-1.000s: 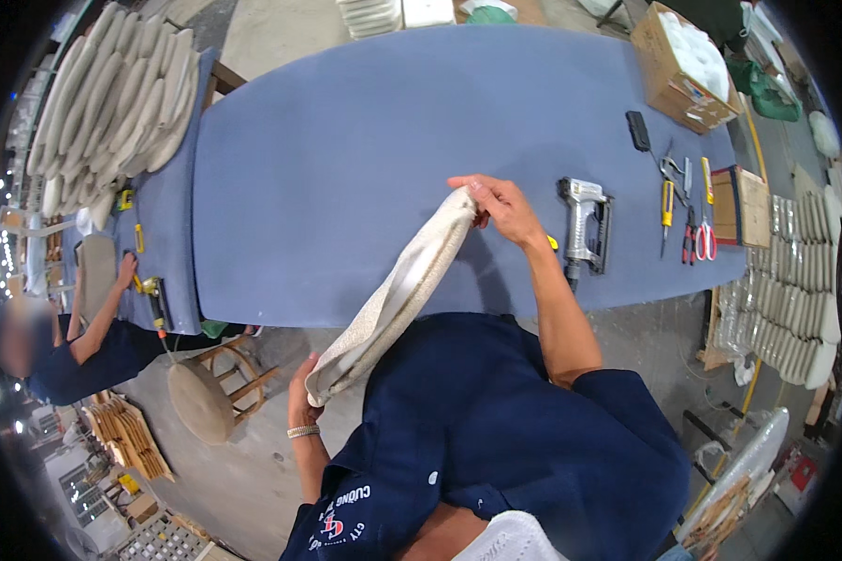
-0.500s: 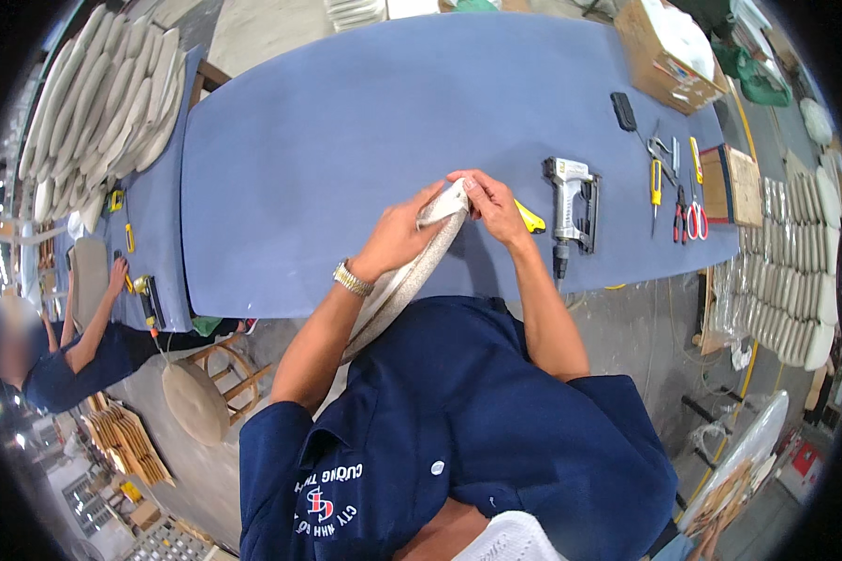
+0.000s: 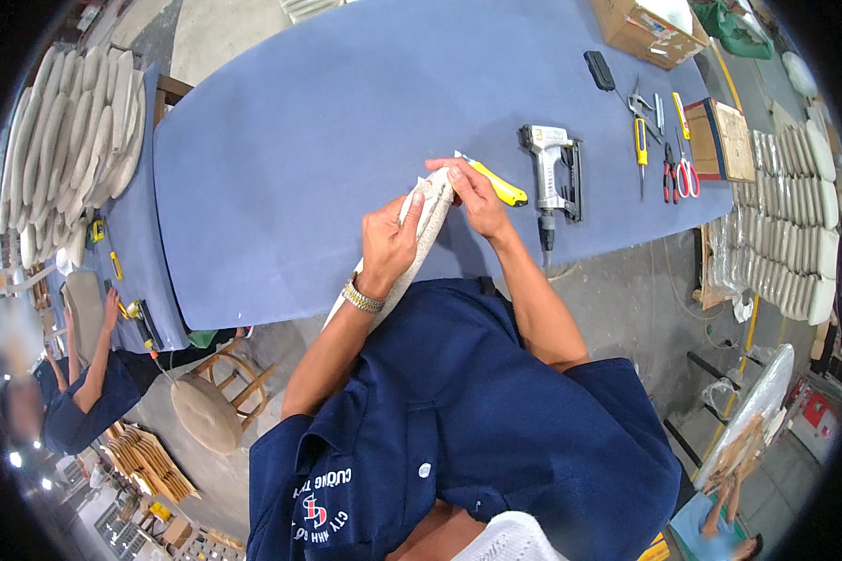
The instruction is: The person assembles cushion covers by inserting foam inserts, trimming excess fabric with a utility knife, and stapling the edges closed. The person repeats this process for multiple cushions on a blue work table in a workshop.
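I hold a light grey-beige upholstered pad (image 3: 430,224), probably a seat cushion, on edge against my body, its far end pointing away over the blue table. My left hand (image 3: 386,245), with a metal watch at the wrist, is closed round its left side, thumb lying along the fabric edge. At the far end my right hand (image 3: 480,201) pinches the fabric, thumb on top and fingers bent over the tip. Just right of that hand lies a yellow utility knife (image 3: 501,184). Further right rests a silver and black staple gun (image 3: 554,168).
On the blue table (image 3: 281,168) lie a yellow screwdriver (image 3: 640,140), pliers (image 3: 670,176) and red-handled scissors (image 3: 688,176). A cardboard box (image 3: 650,33) stands at far right. Stacked cushions (image 3: 75,140) rise at left, near a co-worker (image 3: 84,388). More wrapped cushions (image 3: 795,215) stand right.
The view has shifted, and the utility knife shows more fully beside my right hand. My left thumb now presses along the fabric edge; both hands still hold the pad.
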`<state>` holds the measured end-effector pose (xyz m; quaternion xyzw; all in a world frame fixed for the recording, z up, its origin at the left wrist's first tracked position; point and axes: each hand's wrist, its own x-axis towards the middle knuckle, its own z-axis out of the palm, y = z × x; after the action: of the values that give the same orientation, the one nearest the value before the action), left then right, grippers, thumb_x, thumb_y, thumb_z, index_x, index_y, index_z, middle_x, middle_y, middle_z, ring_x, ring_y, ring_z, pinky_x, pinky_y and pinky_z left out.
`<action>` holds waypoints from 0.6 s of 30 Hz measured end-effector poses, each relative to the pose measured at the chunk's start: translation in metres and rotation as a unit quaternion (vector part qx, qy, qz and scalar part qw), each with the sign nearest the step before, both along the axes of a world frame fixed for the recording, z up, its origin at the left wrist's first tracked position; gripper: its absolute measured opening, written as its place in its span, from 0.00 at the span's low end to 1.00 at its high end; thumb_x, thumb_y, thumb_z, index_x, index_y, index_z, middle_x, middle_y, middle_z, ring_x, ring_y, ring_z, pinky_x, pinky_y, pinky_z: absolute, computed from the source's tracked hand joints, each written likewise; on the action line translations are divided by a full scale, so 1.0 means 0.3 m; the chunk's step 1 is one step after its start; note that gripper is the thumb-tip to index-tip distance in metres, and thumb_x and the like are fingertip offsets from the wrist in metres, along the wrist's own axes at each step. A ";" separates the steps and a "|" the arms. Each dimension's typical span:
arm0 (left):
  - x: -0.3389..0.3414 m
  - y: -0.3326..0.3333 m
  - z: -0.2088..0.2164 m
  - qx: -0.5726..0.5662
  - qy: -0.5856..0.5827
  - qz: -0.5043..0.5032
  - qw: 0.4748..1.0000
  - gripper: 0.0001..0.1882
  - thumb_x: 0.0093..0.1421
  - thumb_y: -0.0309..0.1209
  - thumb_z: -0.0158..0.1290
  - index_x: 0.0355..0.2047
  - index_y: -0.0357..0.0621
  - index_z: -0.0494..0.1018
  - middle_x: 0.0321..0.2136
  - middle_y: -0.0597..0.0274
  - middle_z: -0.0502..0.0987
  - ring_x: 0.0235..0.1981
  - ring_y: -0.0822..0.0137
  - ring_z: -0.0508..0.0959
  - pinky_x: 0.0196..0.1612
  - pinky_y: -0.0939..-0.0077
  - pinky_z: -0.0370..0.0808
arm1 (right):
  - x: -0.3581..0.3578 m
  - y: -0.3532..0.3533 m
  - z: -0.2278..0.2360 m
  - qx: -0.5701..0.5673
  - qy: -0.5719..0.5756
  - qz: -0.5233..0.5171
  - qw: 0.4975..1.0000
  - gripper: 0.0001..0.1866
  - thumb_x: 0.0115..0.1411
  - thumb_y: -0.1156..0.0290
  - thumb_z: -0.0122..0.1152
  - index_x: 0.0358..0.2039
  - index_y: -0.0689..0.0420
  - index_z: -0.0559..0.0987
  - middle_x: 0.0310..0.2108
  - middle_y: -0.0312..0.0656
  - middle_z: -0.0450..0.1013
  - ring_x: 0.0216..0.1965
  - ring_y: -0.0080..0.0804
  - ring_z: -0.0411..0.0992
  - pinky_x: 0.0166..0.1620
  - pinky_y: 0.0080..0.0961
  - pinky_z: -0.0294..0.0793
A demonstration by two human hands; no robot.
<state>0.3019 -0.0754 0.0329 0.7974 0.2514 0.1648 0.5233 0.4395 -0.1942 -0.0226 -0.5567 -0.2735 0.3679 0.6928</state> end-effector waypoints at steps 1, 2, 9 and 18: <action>0.000 -0.005 -0.002 0.061 -0.032 -0.010 0.998 0.14 0.70 0.34 0.55 0.46 0.36 0.82 0.38 0.53 0.86 0.40 0.66 0.85 0.43 0.73 0.79 | -0.001 -0.003 -0.001 -0.002 0.004 0.003 1.000 0.20 0.77 0.60 0.43 0.55 0.60 0.77 0.47 0.39 0.78 0.48 0.25 0.73 0.56 0.25 0.70; 0.004 -0.015 0.002 0.123 -0.066 -0.020 0.990 0.12 0.69 0.31 0.56 0.46 0.37 0.82 0.41 0.50 0.86 0.43 0.62 0.86 0.45 0.72 0.80 | -0.001 -0.008 -0.012 -0.006 -0.010 -0.006 1.000 0.20 0.77 0.60 0.42 0.54 0.60 0.77 0.49 0.40 0.77 0.49 0.25 0.73 0.57 0.25 0.70; -0.019 -0.075 0.038 0.310 -0.053 -0.100 0.944 0.17 0.52 0.22 0.64 0.45 0.42 0.83 0.49 0.49 0.82 0.53 0.57 0.82 0.53 0.65 0.80 | -0.012 -0.019 -0.074 0.036 -0.042 -0.049 0.997 0.21 0.77 0.60 0.40 0.53 0.61 0.77 0.58 0.46 0.72 0.55 0.30 0.70 0.60 0.30 0.68; -0.002 -0.107 0.036 0.380 -0.033 -0.124 0.916 0.14 0.57 0.30 0.63 0.43 0.43 0.82 0.51 0.49 0.81 0.54 0.55 0.81 0.56 0.60 0.78 | -0.003 -0.027 -0.091 0.018 -0.021 -0.062 0.998 0.22 0.77 0.59 0.39 0.54 0.61 0.77 0.58 0.46 0.73 0.54 0.30 0.70 0.59 0.29 0.67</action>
<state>0.3013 -0.1074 0.0437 0.9551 0.0517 0.2080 0.2046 0.4388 -0.2024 -0.0499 -0.5678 -0.2590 0.3074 0.7183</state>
